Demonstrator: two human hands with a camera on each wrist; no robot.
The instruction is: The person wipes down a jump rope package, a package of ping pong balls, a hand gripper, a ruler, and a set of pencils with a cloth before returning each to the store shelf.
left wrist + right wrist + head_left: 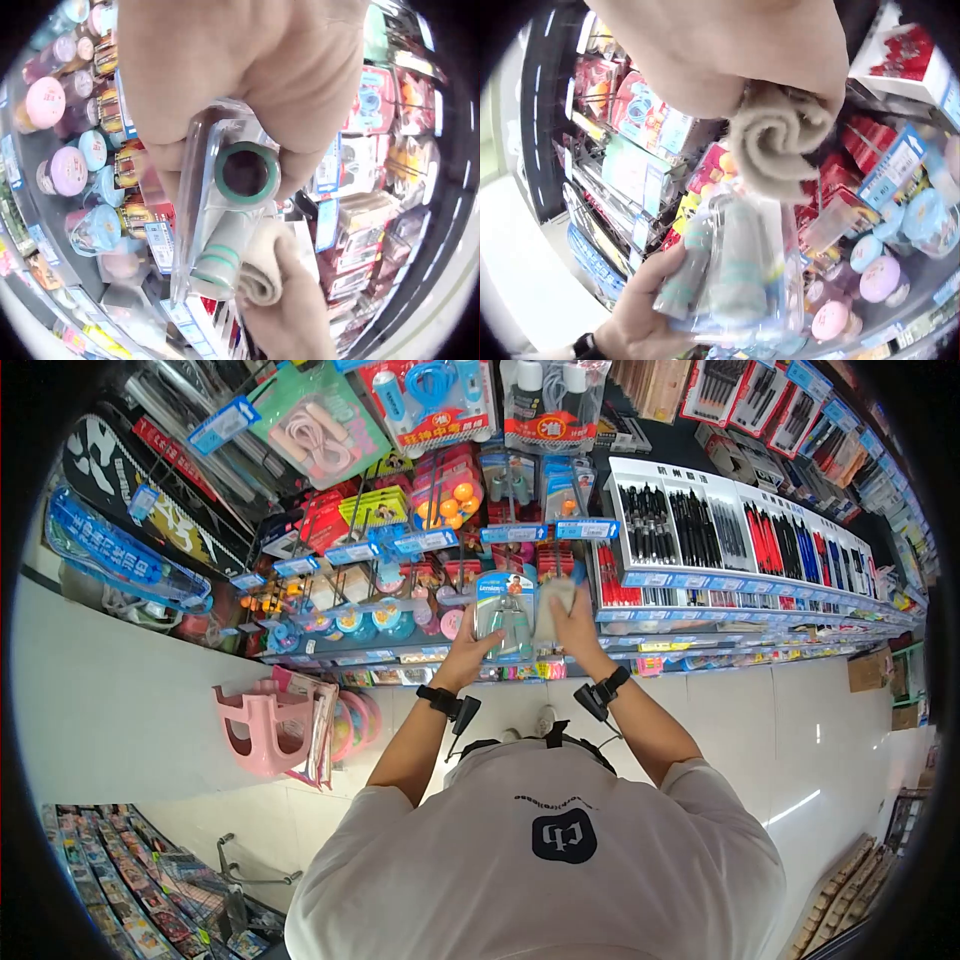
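In front of a shop display rack (330, 560), the person stands with both arms raised and elbows bent, forearms angled up and inward so the hands meet at one spot.

Count: one blister pack (503, 618), one cloth (556, 600), two hands, two wrist straps with cameras.

Left hand (468, 650): grip closed on the blister pack, holding it by its lower edge, thumb on the near face and fingers behind. The pack stands upright in front of the rack, level with a shelf of small round tubs (385, 622). In the left wrist view the pack (225, 217) is clear plastic over a tool with two handles; one handle end shows as a green ring with a dark centre, the second handle runs beside it with green bands.

Right hand (578, 628): grip closed on the cloth, a beige folded wad, bunched between fingers and thumb. The cloth is pressed against the right edge of the pack's front. In the right wrist view the cloth (780, 139) shows a rolled end, touching the top of the pack (735, 270), with the left hand (641, 315) below it.

Surroundings: hanging packs of skipping ropes (430, 395) at the top of the rack; a white pen display (740, 535) to the right, rows of black and red pens, too many to count. One pink plastic stool (262, 728) stands on the white tiled floor (800, 760) to the left.
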